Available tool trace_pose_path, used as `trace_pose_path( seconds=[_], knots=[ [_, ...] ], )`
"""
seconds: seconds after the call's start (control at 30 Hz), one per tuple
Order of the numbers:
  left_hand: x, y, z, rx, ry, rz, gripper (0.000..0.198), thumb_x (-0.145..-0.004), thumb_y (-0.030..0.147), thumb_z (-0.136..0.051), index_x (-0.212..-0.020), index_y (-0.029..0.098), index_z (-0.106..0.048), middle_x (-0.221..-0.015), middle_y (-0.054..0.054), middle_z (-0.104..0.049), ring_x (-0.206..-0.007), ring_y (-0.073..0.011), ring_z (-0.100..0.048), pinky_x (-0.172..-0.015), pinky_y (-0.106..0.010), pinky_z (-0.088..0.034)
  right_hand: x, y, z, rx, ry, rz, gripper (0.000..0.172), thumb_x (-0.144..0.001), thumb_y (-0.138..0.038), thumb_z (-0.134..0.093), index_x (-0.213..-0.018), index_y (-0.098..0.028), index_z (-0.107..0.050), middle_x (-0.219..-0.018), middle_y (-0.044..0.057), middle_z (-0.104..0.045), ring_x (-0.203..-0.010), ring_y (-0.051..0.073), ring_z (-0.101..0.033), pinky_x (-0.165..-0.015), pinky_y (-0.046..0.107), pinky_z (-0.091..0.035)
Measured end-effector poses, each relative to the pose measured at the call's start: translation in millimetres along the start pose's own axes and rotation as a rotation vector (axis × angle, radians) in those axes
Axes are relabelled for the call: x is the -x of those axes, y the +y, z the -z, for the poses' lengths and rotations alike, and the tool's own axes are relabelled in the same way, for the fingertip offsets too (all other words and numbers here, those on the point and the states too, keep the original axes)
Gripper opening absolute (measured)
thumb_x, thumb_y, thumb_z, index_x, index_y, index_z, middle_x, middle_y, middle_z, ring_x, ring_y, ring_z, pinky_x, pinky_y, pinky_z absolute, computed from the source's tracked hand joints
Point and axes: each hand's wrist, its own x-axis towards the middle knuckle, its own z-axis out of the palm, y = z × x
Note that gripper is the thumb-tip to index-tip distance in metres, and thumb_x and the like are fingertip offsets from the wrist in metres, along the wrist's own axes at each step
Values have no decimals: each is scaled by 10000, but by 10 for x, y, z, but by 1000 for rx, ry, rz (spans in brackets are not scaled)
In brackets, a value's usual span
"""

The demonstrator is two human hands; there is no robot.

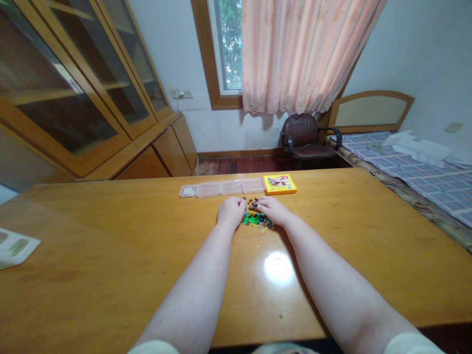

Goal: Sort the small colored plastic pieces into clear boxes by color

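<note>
Grip, both sides: the left hand [230, 211] is curled and the right hand [273, 209] has its fingers bent inward; whether either pinches a piece cannot be told. The multicoloured small pieces [254, 220] lie heaped between and just below the hands, presumably central so both reach them. Dark pieces [250, 202] lie apart at the fingertips, apparently separated by colour. Beyond, clear trays [209, 190] and a yellow box [280, 185] line the worktop [110, 255], likely keeping the near area free.
</note>
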Motion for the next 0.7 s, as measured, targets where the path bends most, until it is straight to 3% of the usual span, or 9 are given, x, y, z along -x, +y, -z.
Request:
trace_pose_path(
  seconds=[0.23,0.43,0.57,0.7],
  knots=[
    [-20,-16,-13,6,4,40,425,-874,389,-348,-764,198,-712,-825,-64,-698,-769,-180,-592,-638,-255,-363,21,-33,21,-73,55,-57,311,-878,-233,-460,-726,-144,-716,-705,31,-606,-699,140,-539,-664,240,-372],
    [-8,-12,-14,-44,15,54,452,-877,421,-330,-745,209,-707,-773,-68,-695,-719,-191,-590,-599,-267,-341,6,-25,-18,-37,23,61,330,-914,-303,-435,-876,-167,-733,-760,41,-615,-742,147,-544,-702,251,-379],
    [-5,3,-14,-69,33,33,468,-880,416,-319,-726,193,-701,-770,-81,-690,-711,-188,-585,-592,-267,-330,1,-15,-47,30,-20,83,321,-906,-317,-455,-835,-165,-729,-756,40,-612,-744,149,-534,-707,253,-372],
    [-8,6,-20,-20,24,-18,429,-869,402,-348,-724,203,-699,-790,-63,-690,-743,-181,-583,-598,-260,-329,9,-19,-33,16,25,56,339,-907,-314,-448,-782,-155,-720,-723,34,-589,-709,145,-523,-677,252,-365]
  ],
)
